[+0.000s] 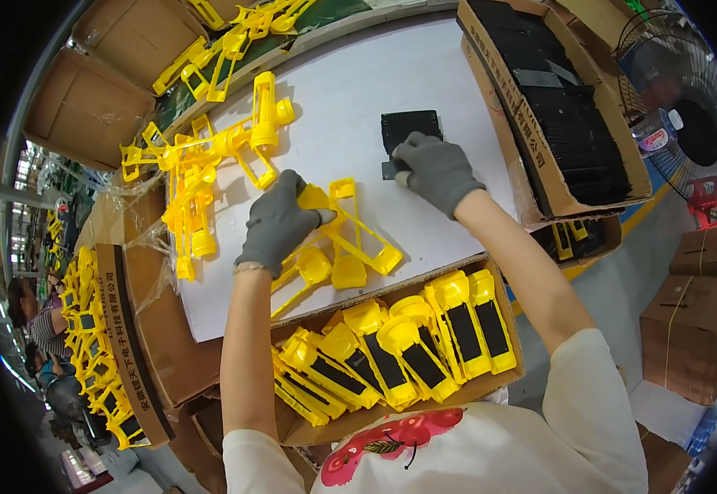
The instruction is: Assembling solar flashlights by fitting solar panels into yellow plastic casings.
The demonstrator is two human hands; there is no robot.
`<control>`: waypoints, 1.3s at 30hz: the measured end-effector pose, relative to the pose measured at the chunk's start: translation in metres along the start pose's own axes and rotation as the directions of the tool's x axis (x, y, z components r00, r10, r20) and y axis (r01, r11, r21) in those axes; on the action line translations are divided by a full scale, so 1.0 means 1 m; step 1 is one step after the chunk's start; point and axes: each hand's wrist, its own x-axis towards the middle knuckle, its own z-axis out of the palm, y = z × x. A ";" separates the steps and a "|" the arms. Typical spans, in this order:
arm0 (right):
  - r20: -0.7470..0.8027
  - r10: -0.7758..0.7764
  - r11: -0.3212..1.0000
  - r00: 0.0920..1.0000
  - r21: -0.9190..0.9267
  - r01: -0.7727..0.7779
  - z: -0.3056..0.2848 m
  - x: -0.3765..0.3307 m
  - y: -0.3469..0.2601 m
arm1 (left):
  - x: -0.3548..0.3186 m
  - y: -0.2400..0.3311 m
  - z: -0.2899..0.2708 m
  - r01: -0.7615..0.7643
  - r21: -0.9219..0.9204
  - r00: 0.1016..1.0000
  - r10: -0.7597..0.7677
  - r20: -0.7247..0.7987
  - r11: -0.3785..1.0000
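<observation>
Gripping a yellow moulded frame [350, 239], the left hand [279, 221] wears a grey knit glove and closes its fingers and thumb over the frame's upper corner. That frame lies flat on the white table [424, 82], near the table's middle, with its scoop-shaped pieces pointing toward the near edge.

The right hand [436, 170], also in a grey glove, rests fingers-down on a small stack of black panels [408, 126], which sits on the table farther out and to the right of the frame. Its fingers curl onto the near edge of the stack; whether they pinch a single panel cannot be told.

A heap of yellow frames [202, 165] lies at the left of the table, just beyond the left hand, some pieces overlapping one another. More yellow frames [235, 33] lie on the dark green belt [334, 15] along the far side.

At the near edge stands an open cardboard box [507, 329] holding finished yellow torch bodies [424, 337], each with a black panel set in its face, packed side by side. At the far right, a second cardboard box [498, 90] holds stacked black panels. To the near left, a third box [140, 346] holds more yellow parts.

A pedestal fan [688, 115] stands at the far right, with sealed brown cartons [692, 329] on the floor below it. Another person [37, 317] sits at the far left edge.
</observation>
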 end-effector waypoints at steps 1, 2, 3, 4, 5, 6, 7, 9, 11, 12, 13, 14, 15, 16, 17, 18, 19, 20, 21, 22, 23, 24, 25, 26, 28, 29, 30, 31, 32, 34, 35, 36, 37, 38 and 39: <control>0.115 0.026 0.999 0.993 -0.041 -0.021 -0.001 0.008 -0.008 | -0.005 -0.008 -0.001 0.008 0.005 1.000 -0.008 -0.003 1.000; 0.115 0.026 0.999 0.993 -0.041 -0.021 -0.003 0.012 -0.010 | -0.008 -0.011 -0.005 -0.005 -0.190 0.997 0.019 0.075 0.982; 0.180 0.062 0.997 0.982 -0.065 -0.051 -0.006 0.015 -0.012 | -0.013 -0.010 -0.008 -0.003 -0.378 0.988 0.062 0.144 0.926; 0.243 0.100 0.993 0.965 -0.092 -0.080 -0.009 0.016 -0.012 | -0.025 -0.008 -0.013 0.096 -0.575 0.969 0.056 0.241 0.813; 0.242 0.093 0.993 0.966 -0.088 -0.074 -0.011 0.015 -0.014 | -0.035 -0.016 -0.011 0.097 -0.646 0.974 0.061 0.217 0.757; 0.250 0.096 0.994 0.963 0.031 -0.107 -0.014 0.011 -0.012 | -0.043 -0.021 -0.009 0.094 -0.715 0.979 0.068 0.194 0.693; 0.259 0.100 0.979 0.961 0.148 -0.142 -0.016 0.006 -0.008 | -0.054 -0.019 -0.009 0.133 -0.750 0.979 0.033 0.202 0.648; 0.050 0.134 0.892 0.990 0.429 -0.142 -0.026 -0.015 -0.005 | -0.075 -0.023 -0.003 0.145 -0.853 0.987 -0.010 0.161 0.501; 0.002 0.237 0.684 0.971 0.710 -0.168 -0.067 -0.038 -0.018 | -0.103 -0.026 -0.002 0.168 -0.901 0.986 -0.059 0.158 0.399; 0.063 0.298 0.530 0.952 0.819 -0.220 -0.083 -0.052 -0.030 | -0.118 -0.033 0.002 0.183 -0.933 0.983 -0.090 0.163 0.310; 0.017 0.284 0.514 0.959 0.841 -0.167 -0.098 -0.070 -0.034 | -0.122 -0.035 0.015 0.236 -0.929 0.966 -0.171 0.193 0.287; -0.039 0.246 0.485 0.968 0.870 -0.088 -0.113 -0.083 -0.042 | -0.134 -0.032 0.017 0.213 -0.946 0.969 -0.175 0.174 0.243; -0.064 0.267 0.486 0.961 0.870 -0.077 -0.116 -0.098 -0.051 | -0.142 -0.030 0.024 0.202 -0.960 0.970 -0.175 0.169 0.193; 0.020 0.313 0.239 0.950 0.966 -0.099 -0.114 -0.112 -0.062 | -0.148 -0.026 0.027 0.188 -0.962 0.972 -0.180 0.153 0.198; 0.203 0.313 0.147 0.928 0.955 -0.259 -0.129 -0.125 -0.072 | -0.153 -0.020 0.027 0.203 -0.965 0.970 -0.170 0.175 0.165; 0.282 0.294 0.106 0.913 0.940 -0.324 -0.132 -0.133 -0.078 | -0.156 -0.014 0.029 0.224 -0.965 0.967 -0.154 0.203 0.136; 0.293 0.254 0.161 0.922 0.927 -0.339 -0.127 -0.138 -0.082 | -0.159 -0.010 0.032 0.223 -0.965 0.968 -0.150 0.203 0.136; 0.305 0.217 0.217 0.927 0.911 -0.350 -0.120 -0.142 -0.084 | -0.162 -0.004 0.031 0.227 -0.965 0.970 -0.124 0.211 0.132; 0.333 0.200 0.230 0.921 0.898 -0.375 -0.114 -0.145 -0.089 | -0.164 0.000 0.031 0.229 -0.965 0.971 -0.101 0.217 0.129; 0.362 0.181 0.243 0.914 0.884 -0.399 -0.108 -0.148 -0.091 | -0.167 0.001 0.033 0.230 -0.965 0.972 -0.085 0.220 0.129; 0.294 0.154 0.324 0.943 0.887 -0.330 -0.097 -0.153 -0.090 | -0.170 0.005 0.030 0.252 -0.961 0.967 -0.078 0.244 0.117; 0.296 0.154 0.324 0.943 0.886 -0.331 -0.091 -0.155 -0.090 | -0.173 0.010 0.028 0.274 -0.956 0.961 -0.070 0.268 0.105; 0.205 0.168 0.394 0.964 0.883 -0.256 -0.087 -0.156 -0.091 | -0.175 0.013 0.029 0.265 -0.957 0.962 -0.098 0.254 0.122; 0.110 0.166 0.461 0.980 0.870 -0.176 -0.085 -0.156 -0.092 | -0.177 0.013 0.029 0.262 -0.957 0.962 -0.105 0.250 0.122; 0.104 0.146 0.533 0.984 0.829 -0.167 -0.087 -0.158 -0.093 | -0.180 0.013 0.028 0.276 -0.956 0.959 -0.097 0.266 0.103; 0.101 0.139 0.605 0.985 0.779 -0.165 -0.088 -0.160 -0.093 | -0.181 0.012 0.030 0.279 -0.955 0.958 -0.098 0.269 0.101; 0.103 0.140 0.605 0.985 0.778 -0.168 -0.090 -0.160 -0.094 | -0.182 0.011 0.031 0.277 -0.956 0.959 -0.083 0.269 0.100; 0.140 0.157 0.615 0.978 0.761 -0.208 -0.092 -0.160 -0.096 | -0.183 0.011 0.033 0.275 -0.956 0.961 -0.069 0.269 0.098; 0.176 0.174 0.623 0.969 0.743 -0.247 -0.093 -0.160 -0.097 | -0.183 0.013 0.033 0.278 -0.956 0.960 -0.068 0.273 0.097; 0.161 0.180 0.609 0.970 0.756 -0.239 -0.095 -0.157 -0.098 | -0.182 0.021 0.031 0.309 -0.944 0.949 -0.093 0.300 0.118; 0.143 0.183 0.597 0.973 0.770 -0.225 -0.096 -0.156 -0.097 | -0.182 0.025 0.031 0.311 -0.943 0.949 -0.090 0.301 0.120; 0.142 0.187 0.597 0.972 0.770 -0.227 -0.093 -0.157 -0.097 | -0.182 0.029 0.031 0.322 -0.938 0.944 -0.123 0.307 0.126; 0.110 0.172 0.621 0.979 0.759 -0.195 -0.088 -0.158 -0.096 | -0.182 0.032 0.031 0.333 -0.934 0.937 -0.154 0.312 0.133; 0.079 0.154 0.645 0.985 0.747 -0.160 -0.084 -0.158 -0.095 | -0.181 0.032 0.032 0.333 -0.933 0.938 -0.151 0.313 0.133; 0.078 0.157 0.646 0.985 0.746 -0.162 -0.087 -0.160 -0.095 | -0.180 0.033 0.032 0.336 -0.928 0.936 -0.165 0.311 0.161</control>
